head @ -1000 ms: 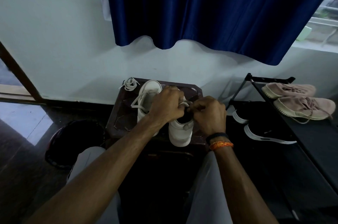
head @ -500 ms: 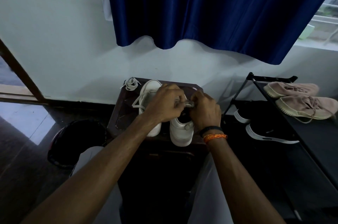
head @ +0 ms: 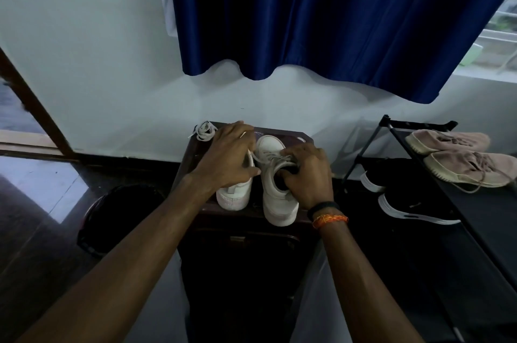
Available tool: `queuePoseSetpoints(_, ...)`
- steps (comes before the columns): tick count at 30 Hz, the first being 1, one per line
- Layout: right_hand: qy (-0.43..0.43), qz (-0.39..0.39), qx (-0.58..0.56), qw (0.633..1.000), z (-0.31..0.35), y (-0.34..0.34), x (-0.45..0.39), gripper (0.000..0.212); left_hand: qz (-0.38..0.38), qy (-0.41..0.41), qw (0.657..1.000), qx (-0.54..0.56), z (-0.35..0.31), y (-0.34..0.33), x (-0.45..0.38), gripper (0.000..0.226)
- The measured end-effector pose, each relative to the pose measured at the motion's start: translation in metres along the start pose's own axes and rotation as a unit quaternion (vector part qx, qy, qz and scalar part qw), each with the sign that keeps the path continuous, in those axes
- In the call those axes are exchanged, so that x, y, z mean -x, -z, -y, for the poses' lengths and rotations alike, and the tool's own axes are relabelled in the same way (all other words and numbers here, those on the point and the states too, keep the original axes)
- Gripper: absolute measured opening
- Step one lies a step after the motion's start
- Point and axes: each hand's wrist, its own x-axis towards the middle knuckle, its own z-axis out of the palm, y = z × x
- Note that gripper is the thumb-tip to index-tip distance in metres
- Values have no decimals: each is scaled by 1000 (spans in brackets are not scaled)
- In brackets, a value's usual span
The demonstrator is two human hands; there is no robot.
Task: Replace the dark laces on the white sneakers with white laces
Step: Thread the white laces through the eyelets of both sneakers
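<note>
- While both sneakers stand side by side on the dark counter [head: 193,152], toes to the wall, the work is on the right sneaker [head: 275,188].
- Right hand [head: 306,174]: grip curled at that shoe's opening, fingers on the tongue and the white lace [head: 268,159]; whether they pinch the lace I cannot tell.
- Left hand [head: 226,158]: lies over the left sneaker [head: 233,194], and a lace end seems to pass under its fingers; a true hold is hidden.
- 1 spare lace [head: 205,131] lies coiled at the counter's far left corner, just beside the left hand.
- Step, I judge: threading or tightening near the top eyelets; no dark lace shows.
- Next calls for drawing the ends even, then seeing to the left sneaker.
</note>
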Motion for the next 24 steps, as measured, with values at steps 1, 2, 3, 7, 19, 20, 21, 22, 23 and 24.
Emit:
queuePoseSetpoints(1, 10, -3, 8, 1000, 1, 0, 1, 44, 1, -13, 1000, -18, -3, -2, -3, 47)
queuePoseSetpoints(2, 20, -8, 17, 1000, 1, 0, 1, 41, 9, -22, 999, -38, -5, -5, -6, 47)
queuePoseSetpoints(3, 28, -15, 28, 999, 1, 0, 2, 37, 20, -27, 998, -59, -8, -6, -8, 43)
queuePoseSetpoints(7, 41, -58, 71, 995, 3, 1, 3, 24, 46, -43, 995, -73, -9, -10, -18, 8)
queuePoseSetpoints(19, 102, -75, 74, 989, 3, -1, 2, 20, 80, 73, 993, 50, -43, 9, -12, 20)
queuePoseSetpoints(20, 115, -78, 79, 987, 3, -1, 1, 22, 73, 74, 994, 43, -46, 10, -12, 17)
queuePoseSetpoints(21, 118, -80, 83, 986, 2, -1, 0, 22, 67, 75, 994, 41, -49, 11, -12, 14)
queuePoseSetpoints(22, 111, -80, 86, 987, 1, 0, -1, 19, 66, 78, 994, 38, -51, 12, -11, 10)
queuePoseSetpoints(23, 98, -80, 87, 988, 1, -1, -1, 16, 69, 84, 993, 34, -53, 13, -11, 8)
queuePoseSetpoints(24, 88, -81, 90, 989, 0, -1, -1, 14, 74, 91, 993, 28, -55, 14, -10, 8)
